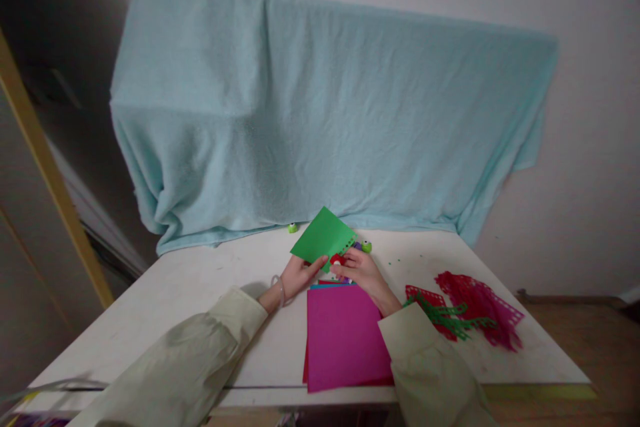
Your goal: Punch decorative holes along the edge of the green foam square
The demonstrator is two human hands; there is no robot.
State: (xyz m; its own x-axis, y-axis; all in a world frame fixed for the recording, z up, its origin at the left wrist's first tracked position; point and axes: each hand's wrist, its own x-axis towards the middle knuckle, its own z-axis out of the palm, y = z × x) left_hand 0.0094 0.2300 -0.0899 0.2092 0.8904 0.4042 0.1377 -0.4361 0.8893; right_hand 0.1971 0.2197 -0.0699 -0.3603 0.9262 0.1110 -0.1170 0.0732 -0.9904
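Now | left hand (300, 273) pinches green paper (323, 233), seemingly steadying it | right hand (365, 271) clasps red punch (337, 259) at holed edge | paper stack (347, 337) near front edge of bench (270, 353), likely for reach

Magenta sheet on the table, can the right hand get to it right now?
Probably yes: the magenta sheet lies mostly uncovered, just nearer the body than the right hand, and nothing appears to block the way. That hand is holding a small red item, though.

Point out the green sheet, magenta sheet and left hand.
Green sheet (324, 236): head view, middle of its face.
Magenta sheet (347, 340): head view, middle of its top.
Left hand (301, 273): head view, hand's middle.
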